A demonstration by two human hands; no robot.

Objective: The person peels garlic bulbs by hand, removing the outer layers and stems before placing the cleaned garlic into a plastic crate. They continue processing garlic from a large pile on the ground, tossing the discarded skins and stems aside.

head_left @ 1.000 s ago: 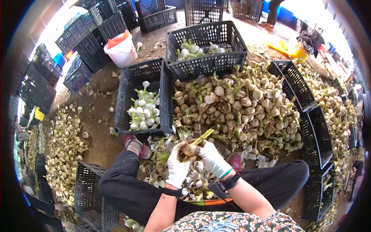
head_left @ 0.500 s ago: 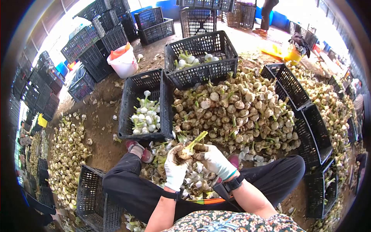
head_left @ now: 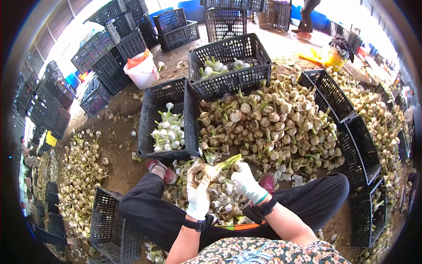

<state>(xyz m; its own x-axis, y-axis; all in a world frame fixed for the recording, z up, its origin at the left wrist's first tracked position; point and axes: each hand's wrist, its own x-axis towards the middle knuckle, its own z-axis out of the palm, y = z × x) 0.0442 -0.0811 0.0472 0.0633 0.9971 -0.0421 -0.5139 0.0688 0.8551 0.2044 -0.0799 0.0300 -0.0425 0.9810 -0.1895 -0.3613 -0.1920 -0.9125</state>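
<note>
Both my hands wear white gloves with dirt-stained fingers. My left hand (head_left: 198,193) is closed around a garlic bulb (head_left: 211,170), held above my lap with its green-yellow stalk (head_left: 229,163) slanting up to the right. Close to the stalk's far end, my right hand (head_left: 247,182) is closed; what its fingers pinch is hidden. Beneath the hands, peeled husks (head_left: 224,200) lie between my legs. Beyond them is a large heap of dirty garlic (head_left: 268,123). Cleaned white bulbs (head_left: 169,134) lie in a black crate (head_left: 145,119) ahead on the left.
Another black crate (head_left: 231,81) holds a few clean bulbs at the front. Several black crates (head_left: 360,149) line the right of the heap. A white bucket (head_left: 141,75) stands front left. More garlic (head_left: 81,176) covers the left floor. A person's legs (head_left: 306,20) show at the back.
My right hand has moved off the bulb to the right, toward the stalk's end. My left hand keeps the bulb. The person at the back has shifted slightly right.
</note>
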